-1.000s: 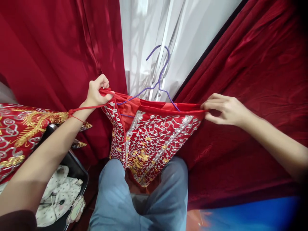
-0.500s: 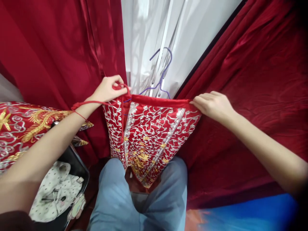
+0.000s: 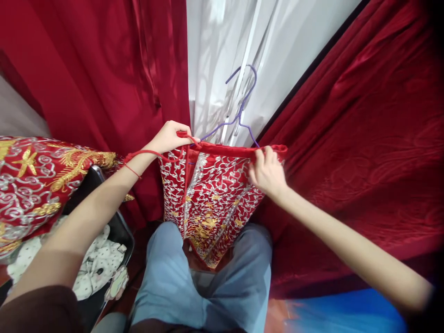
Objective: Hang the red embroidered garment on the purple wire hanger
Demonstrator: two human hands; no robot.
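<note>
A red embroidered skirt [image 3: 218, 194] with silver scrolls and gold motifs hangs in front of me, its lower part between my knees. My left hand [image 3: 175, 136] pinches the left end of its red waistband, and a red cord tie [image 3: 147, 152] loops from there over my wrist. Near the right end, my right hand [image 3: 268, 173] grips the band and the cloth just below it. Behind the waistband a purple wire hanger [image 3: 239, 113] sticks up, its hook free and its lower part hidden by the skirt.
At left, another red embroidered garment [image 3: 45, 185] lies over a black chair [image 3: 126, 231] that also holds a white dotted cloth bag [image 3: 100, 263]. Red curtains [image 3: 347, 162] and a white drape [image 3: 208, 55] stand ahead. Something blue [image 3: 347, 310] lies on the floor at right.
My right hand has moved left along the waistband, bunching the right side of the skirt. The left hand keeps its pinch, and the view has shifted slightly.
</note>
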